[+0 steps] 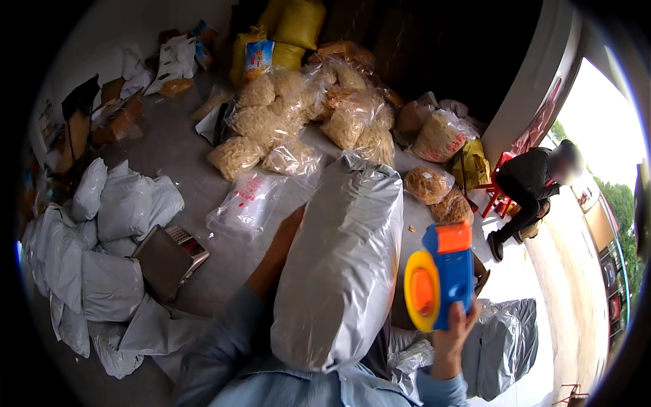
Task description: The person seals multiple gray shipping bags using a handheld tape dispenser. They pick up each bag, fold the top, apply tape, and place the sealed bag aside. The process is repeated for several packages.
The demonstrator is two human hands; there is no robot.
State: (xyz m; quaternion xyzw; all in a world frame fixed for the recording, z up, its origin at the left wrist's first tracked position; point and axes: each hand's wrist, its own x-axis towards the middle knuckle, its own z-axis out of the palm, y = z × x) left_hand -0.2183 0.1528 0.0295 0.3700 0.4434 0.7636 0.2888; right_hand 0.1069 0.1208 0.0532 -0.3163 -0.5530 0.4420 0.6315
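A large silvery-grey plastic mailer bag (339, 264), bulging and long, stands in front of my body. My left hand (291, 224) reaches along the bag's left side, and its fingers are hidden behind the bag. To the right of the bag, my right hand (454, 332) is closed around the lower end of a blue packing tape dispenser (456, 281). The dispenser has an orange top and a yellow and orange roll side. It is held upright, a little apart from the bag.
White filled mailers (112, 271) pile up at the left, beside a grey box-like device (169, 261). Clear bags of pale dried food (285, 108) heap on the floor ahead. Grey packages (505, 346) lie at lower right. A person (525, 183) sits on a red stool by the doorway.
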